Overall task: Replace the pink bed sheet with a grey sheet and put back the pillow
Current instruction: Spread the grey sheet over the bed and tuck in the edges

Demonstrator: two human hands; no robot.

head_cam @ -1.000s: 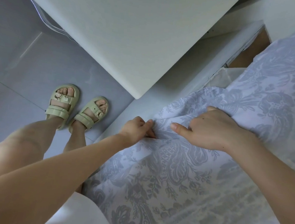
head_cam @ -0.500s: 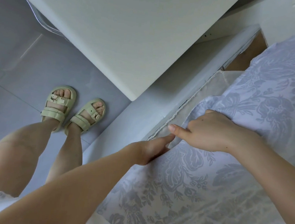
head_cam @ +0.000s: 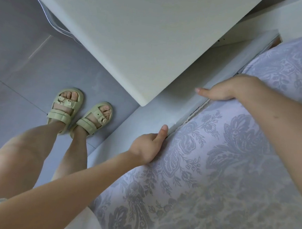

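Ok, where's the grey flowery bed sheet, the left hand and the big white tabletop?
Grey flowery bed sheet (head_cam: pixel 214 174), head view, on its patterned top.
Left hand (head_cam: pixel 147 147), head view, back of the hand.
Big white tabletop (head_cam: pixel 134 40), head view, on its flat middle.

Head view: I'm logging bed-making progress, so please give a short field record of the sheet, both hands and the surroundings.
sheet: grey floral sheet covers the bed up to its near edge
left hand: at the sheet's edge beside the bed frame, thumb straight, fingers hidden
right hand: farther along the same edge, thumb out over the frame, fingers hidden
pink sheet, pillow: not in view
beside bed: white panel above the grey floor; feet in pale green sandals
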